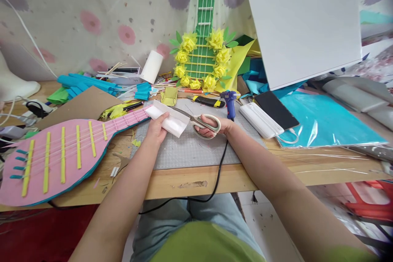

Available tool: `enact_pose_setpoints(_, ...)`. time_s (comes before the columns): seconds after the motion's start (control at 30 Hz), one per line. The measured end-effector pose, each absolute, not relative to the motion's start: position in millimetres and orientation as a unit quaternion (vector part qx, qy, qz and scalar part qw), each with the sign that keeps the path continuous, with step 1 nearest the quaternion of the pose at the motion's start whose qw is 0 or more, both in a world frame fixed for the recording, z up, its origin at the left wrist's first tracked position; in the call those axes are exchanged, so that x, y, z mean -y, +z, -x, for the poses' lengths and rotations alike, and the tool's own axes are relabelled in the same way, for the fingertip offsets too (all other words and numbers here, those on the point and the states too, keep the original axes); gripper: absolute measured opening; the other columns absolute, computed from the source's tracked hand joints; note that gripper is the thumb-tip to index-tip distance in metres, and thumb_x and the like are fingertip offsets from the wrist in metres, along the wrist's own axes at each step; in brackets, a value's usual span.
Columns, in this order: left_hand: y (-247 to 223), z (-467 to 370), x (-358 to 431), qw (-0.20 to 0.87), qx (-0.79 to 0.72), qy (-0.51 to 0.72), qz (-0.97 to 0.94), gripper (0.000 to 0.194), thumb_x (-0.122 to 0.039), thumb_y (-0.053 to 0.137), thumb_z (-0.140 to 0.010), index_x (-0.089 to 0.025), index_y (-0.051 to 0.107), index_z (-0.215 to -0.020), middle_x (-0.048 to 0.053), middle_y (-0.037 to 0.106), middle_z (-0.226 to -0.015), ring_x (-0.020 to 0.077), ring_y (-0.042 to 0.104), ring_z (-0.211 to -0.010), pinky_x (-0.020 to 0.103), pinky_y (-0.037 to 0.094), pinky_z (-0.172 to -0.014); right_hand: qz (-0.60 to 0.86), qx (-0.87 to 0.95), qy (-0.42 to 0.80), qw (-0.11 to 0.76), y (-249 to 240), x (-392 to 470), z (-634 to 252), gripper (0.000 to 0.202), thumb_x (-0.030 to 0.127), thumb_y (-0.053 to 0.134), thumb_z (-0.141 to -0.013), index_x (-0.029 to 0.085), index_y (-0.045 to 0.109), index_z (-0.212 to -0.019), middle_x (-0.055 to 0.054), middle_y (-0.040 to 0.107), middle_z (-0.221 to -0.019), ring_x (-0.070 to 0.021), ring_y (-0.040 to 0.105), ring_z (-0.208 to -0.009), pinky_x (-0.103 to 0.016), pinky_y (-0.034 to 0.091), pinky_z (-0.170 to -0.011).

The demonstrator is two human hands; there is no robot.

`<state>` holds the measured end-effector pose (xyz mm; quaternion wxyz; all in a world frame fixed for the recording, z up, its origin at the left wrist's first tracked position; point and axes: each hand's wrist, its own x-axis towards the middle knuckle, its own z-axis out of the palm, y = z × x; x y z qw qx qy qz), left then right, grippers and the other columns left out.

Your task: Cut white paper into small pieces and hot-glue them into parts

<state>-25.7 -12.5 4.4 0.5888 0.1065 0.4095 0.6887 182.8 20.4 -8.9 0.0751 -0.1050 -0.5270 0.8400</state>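
Note:
My left hand [158,128] holds a folded white piece of paper or card [172,122] above the grey cutting mat [196,153]. In my right hand [209,126] are scissors with pale handles [217,119], their blades pointing left at the upper edge of the white piece. Whether the blades touch it is hard to tell. Left of my hands lies a pink guitar-shaped craft [69,147] with yellow strips, its neck end close to the white piece. Just beyond the scissors stand a blue glue gun [229,104] and a black and yellow cutter [208,101].
A green instrument-shaped craft with yellow flowers [201,59] leans at the back. Right of the mat are a white power strip or box [260,120], a black slab [276,110] and blue wrapped sheets [328,120]. A black cable [218,176] crosses the table edge [190,183].

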Motion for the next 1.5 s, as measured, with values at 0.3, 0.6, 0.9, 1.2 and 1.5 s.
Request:
enact_pose_setpoints(0.3,5.1,26.2,14.0,0.585,-0.409,0.69,-0.116,0.035,0.003,0.062,-0.062,-0.014,0.062,-0.093,0.004,0.068,-0.082,0.0152,0.064,-0.075,0.034,0.048,-0.086,0.083,0.532,0.842,0.041,-6.9,-14.7,-188.5,0.06,0.065,0.022,-0.08,0.011,0.046,-0.088,0.001,0.041,-0.057,-0.0076,0.037,-0.046,-0.021,0.03,-0.041)
enact_pose_setpoints(0.6,-1.1,16.6,17.5,0.588,-0.414,0.676,-0.162,0.041,0.001,0.067,-0.056,-0.015,0.062,-0.093,0.005,0.068,-0.084,0.0161,0.064,-0.076,0.034,0.048,-0.085,0.082,0.562,0.822,0.05,0.4,-12.5,-182.9,0.061,0.067,0.021,-0.079,0.012,0.046,-0.084,0.001,0.041,-0.057,-0.009,0.04,-0.048,-0.023,0.035,-0.044)
enact_pose_setpoints(0.9,-0.8,9.2,18.6,0.586,-0.402,0.683,-0.171,0.035,0.001,0.067,-0.056,-0.014,0.063,-0.086,0.003,0.068,-0.081,0.0149,0.064,-0.073,0.033,0.048,-0.083,0.076,0.563,0.821,0.053,3.3,-13.3,-169.7,0.062,0.072,0.021,-0.074,0.015,0.043,-0.08,0.002,0.039,-0.06,-0.0092,0.041,-0.051,-0.025,0.039,-0.048)
enact_pose_setpoints(1.2,2.4,6.8,20.5,0.603,-0.391,0.671,-0.18,0.033,0.0,0.066,-0.058,-0.013,0.062,-0.088,0.004,0.068,-0.081,0.0156,0.063,-0.074,0.032,0.048,-0.082,0.096,0.553,0.825,0.074,8.9,-12.0,-167.5,0.058,0.071,0.03,-0.074,0.015,0.044,-0.082,0.004,0.036,-0.056,-0.0075,0.037,-0.047,-0.023,0.034,-0.043)
enact_pose_setpoints(1.5,3.1,7.0,21.0,0.603,-0.396,0.669,-0.178,0.032,-0.001,0.066,-0.059,-0.013,0.062,-0.088,0.004,0.068,-0.081,0.0152,0.063,-0.075,0.032,0.048,-0.083,0.112,0.524,0.841,0.076,0.8,-17.6,-168.5,0.055,0.068,0.035,-0.075,0.014,0.044,-0.083,0.006,0.035,-0.053,-0.0046,0.033,-0.041,-0.017,0.027,-0.038)
